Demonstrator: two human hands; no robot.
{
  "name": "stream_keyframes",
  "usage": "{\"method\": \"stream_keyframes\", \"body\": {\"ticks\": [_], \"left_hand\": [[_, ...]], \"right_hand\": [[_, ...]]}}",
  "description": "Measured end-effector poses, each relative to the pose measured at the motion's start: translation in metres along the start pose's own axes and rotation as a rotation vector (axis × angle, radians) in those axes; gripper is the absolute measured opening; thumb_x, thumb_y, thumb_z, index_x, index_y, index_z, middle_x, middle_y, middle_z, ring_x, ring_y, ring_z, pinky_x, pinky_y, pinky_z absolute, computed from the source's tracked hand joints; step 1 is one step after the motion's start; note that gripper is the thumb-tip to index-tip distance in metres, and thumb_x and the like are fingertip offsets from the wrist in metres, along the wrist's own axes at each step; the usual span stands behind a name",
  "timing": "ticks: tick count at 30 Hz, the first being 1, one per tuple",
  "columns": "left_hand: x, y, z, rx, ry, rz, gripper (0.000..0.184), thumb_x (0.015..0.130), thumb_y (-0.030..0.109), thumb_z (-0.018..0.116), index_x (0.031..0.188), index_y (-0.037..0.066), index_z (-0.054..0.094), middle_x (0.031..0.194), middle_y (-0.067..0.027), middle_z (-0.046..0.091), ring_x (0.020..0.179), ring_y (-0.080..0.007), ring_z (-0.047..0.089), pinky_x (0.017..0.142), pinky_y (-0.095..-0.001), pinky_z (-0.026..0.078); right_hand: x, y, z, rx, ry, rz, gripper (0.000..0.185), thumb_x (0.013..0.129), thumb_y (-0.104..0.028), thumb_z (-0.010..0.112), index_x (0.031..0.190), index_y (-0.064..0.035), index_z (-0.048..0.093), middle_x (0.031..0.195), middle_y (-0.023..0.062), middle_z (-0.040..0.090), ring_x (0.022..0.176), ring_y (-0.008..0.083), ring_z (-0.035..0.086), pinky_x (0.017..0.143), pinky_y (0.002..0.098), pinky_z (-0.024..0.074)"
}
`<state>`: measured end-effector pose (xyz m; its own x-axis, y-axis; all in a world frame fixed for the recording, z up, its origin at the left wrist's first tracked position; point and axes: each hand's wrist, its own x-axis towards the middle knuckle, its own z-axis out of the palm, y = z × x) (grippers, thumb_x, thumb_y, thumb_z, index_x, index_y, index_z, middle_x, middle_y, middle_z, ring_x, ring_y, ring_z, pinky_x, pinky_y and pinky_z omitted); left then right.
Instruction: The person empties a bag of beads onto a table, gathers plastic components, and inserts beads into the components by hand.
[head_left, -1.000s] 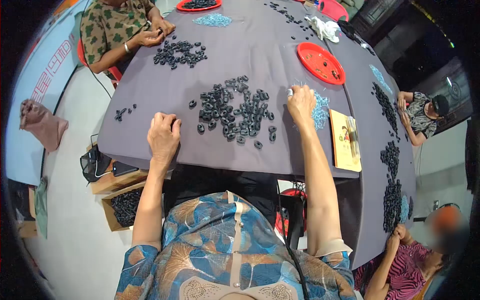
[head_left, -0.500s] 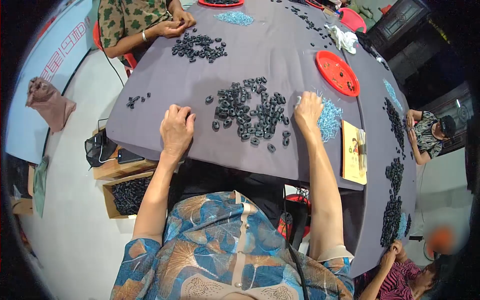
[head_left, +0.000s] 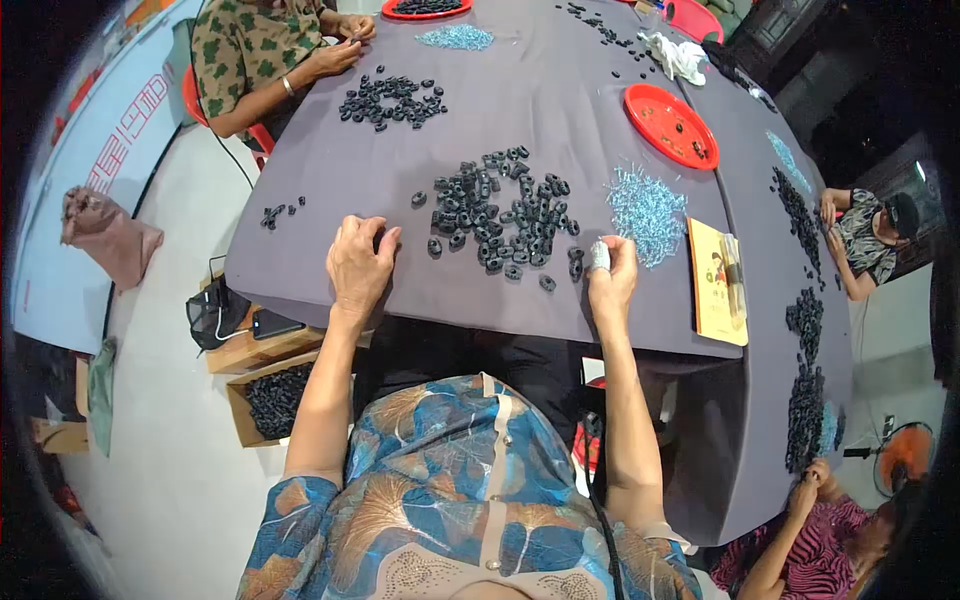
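My left hand (head_left: 360, 265) rests at the table's near edge with its fingers curled; whether something small is in them is hidden. Between my hands lies a pile of black oval parts (head_left: 495, 210). My right hand (head_left: 612, 280) is closed in a pinch, with a pale wrap on one finger, just right of the black pile. What it pinches, if anything, is too small to make out. Beyond it is a heap of thin light-blue pieces (head_left: 647, 212), with a yellow booklet (head_left: 712, 285) to its right.
A red tray (head_left: 670, 125) with a few small pieces lies farther back. Across the left corner, a person in camouflage (head_left: 250, 60) works by another black pile (head_left: 390, 102). Two people sit along the right side. A box of black parts (head_left: 275, 400) stands below left.
My right hand has come off the light-blue heap, back toward me and beside the black pile. My left hand has stayed at the table edge. The view has shifted slightly.
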<state>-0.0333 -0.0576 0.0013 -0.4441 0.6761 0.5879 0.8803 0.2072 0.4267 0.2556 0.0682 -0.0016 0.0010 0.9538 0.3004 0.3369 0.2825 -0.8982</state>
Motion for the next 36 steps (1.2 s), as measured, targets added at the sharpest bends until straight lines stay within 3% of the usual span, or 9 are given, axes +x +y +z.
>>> {"method": "stream_keyframes", "body": {"ticks": [4, 8, 11, 19, 25, 28, 31, 32, 36], "left_hand": [[0.000, -0.003, 0.002, -0.019, 0.034, 0.015, 0.016, 0.082, 0.020, 0.064, 0.089, 0.006, 0.062, 0.079, -0.0067, 0.055, 0.071, -0.0212, 0.057, 0.063, -0.0333, 0.045], [0.001, 0.006, 0.000, -0.143, 0.071, -0.044, 0.010, 0.082, 0.013, 0.062, 0.088, 0.006, 0.062, 0.079, -0.0086, 0.054, 0.076, -0.0260, 0.055, 0.066, -0.0354, 0.045], [-0.004, 0.028, 0.005, -0.230, 0.045, 0.124, 0.009, 0.084, 0.009, 0.060, 0.090, 0.003, 0.062, 0.076, -0.0066, 0.054, 0.063, -0.0177, 0.052, 0.056, -0.0284, 0.042], [-0.018, 0.128, 0.032, -0.449, -0.265, 0.453, 0.010, 0.075, 0.002, 0.061, 0.085, 0.005, 0.061, 0.077, -0.0088, 0.055, 0.075, -0.0281, 0.054, 0.066, -0.0366, 0.043], [-0.009, 0.157, 0.057, -0.545, -0.278, 0.410, 0.012, 0.077, 0.002, 0.059, 0.088, 0.004, 0.062, 0.074, -0.0090, 0.053, 0.071, -0.0272, 0.053, 0.064, -0.0351, 0.043], [0.000, 0.165, 0.065, -0.648, -0.322, 0.272, 0.015, 0.079, 0.003, 0.060, 0.094, 0.002, 0.063, 0.075, -0.0056, 0.057, 0.065, -0.0176, 0.054, 0.059, -0.0289, 0.044], [0.003, 0.166, 0.076, -0.891, -0.526, 0.013, 0.015, 0.079, 0.008, 0.062, 0.092, 0.001, 0.064, 0.084, -0.0125, 0.064, 0.071, -0.0225, 0.062, 0.065, -0.0325, 0.048], [0.004, 0.165, 0.077, -0.870, -0.535, 0.058, 0.014, 0.082, 0.006, 0.062, 0.095, -0.001, 0.063, 0.078, -0.0009, 0.064, 0.068, -0.0038, 0.052, 0.058, -0.0212, 0.042], [0.002, 0.167, 0.076, -1.028, -0.627, -0.055, 0.010, 0.084, 0.008, 0.061, 0.090, 0.000, 0.063, 0.073, 0.0026, 0.060, 0.065, -0.0026, 0.050, 0.056, -0.0193, 0.040]], "right_hand": [[-0.004, 0.010, 0.000, 0.214, -0.001, 0.044, 0.012, 0.085, -0.002, 0.054, 0.097, -0.0008, 0.054, 0.081, 0.0027, 0.057, 0.068, 0.0077, 0.052, 0.058, 0.0229, 0.0433], [-0.006, 0.007, -0.005, 0.348, 0.017, 0.108, 0.014, 0.084, 0.001, 0.054, 0.098, 0.0000, 0.056, 0.078, 0.0014, 0.058, 0.065, 0.0069, 0.052, 0.056, 0.0220, 0.0427], [-0.007, 0.006, -0.010, 0.336, -0.009, 0.074, 0.015, 0.084, 0.001, 0.054, 0.099, -0.0002, 0.058, 0.080, 0.0013, 0.059, 0.065, 0.0069, 0.052, 0.056, 0.0221, 0.0432], [-0.006, 0.008, -0.013, 0.270, -0.050, 0.080, 0.022, 0.080, 0.005, 0.051, 0.099, -0.0005, 0.062, 0.085, 0.0046, 0.060, 0.065, 0.0095, 0.057, 0.057, 0.0234, 0.0453], [-0.005, 0.005, -0.017, 0.268, -0.130, 0.069, 0.018, 0.081, 0.003, 0.053, 0.098, -0.0009, 0.061, 0.079, 0.0023, 0.061, 0.065, 0.0083, 0.055, 0.059, 0.0230, 0.0450], [-0.004, -0.005, -0.018, 0.360, -0.172, 0.087, 0.016, 0.082, 0.002, 0.055, 0.097, -0.0009, 0.060, 0.079, 0.0012, 0.062, 0.067, 0.0073, 0.055, 0.061, 0.0225, 0.0449], [-0.007, -0.013, -0.018, 0.401, -0.190, 0.073, 0.015, 0.081, 0.001, 0.058, 0.097, -0.0007, 0.059, 0.080, 0.0012, 0.062, 0.070, 0.0066, 0.055, 0.063, 0.0222, 0.0449], [-0.007, -0.013, -0.017, 0.403, -0.195, 0.066, 0.015, 0.081, 0.001, 0.058, 0.096, -0.0007, 0.058, 0.080, 0.0014, 0.062, 0.071, 0.0065, 0.055, 0.063, 0.0219, 0.0449], [-0.008, -0.020, -0.018, 0.379, -0.205, 0.077, 0.016, 0.081, 0.000, 0.059, 0.096, -0.0004, 0.058, 0.080, 0.0012, 0.061, 0.073, 0.0061, 0.055, 0.064, 0.0212, 0.0448]]}}
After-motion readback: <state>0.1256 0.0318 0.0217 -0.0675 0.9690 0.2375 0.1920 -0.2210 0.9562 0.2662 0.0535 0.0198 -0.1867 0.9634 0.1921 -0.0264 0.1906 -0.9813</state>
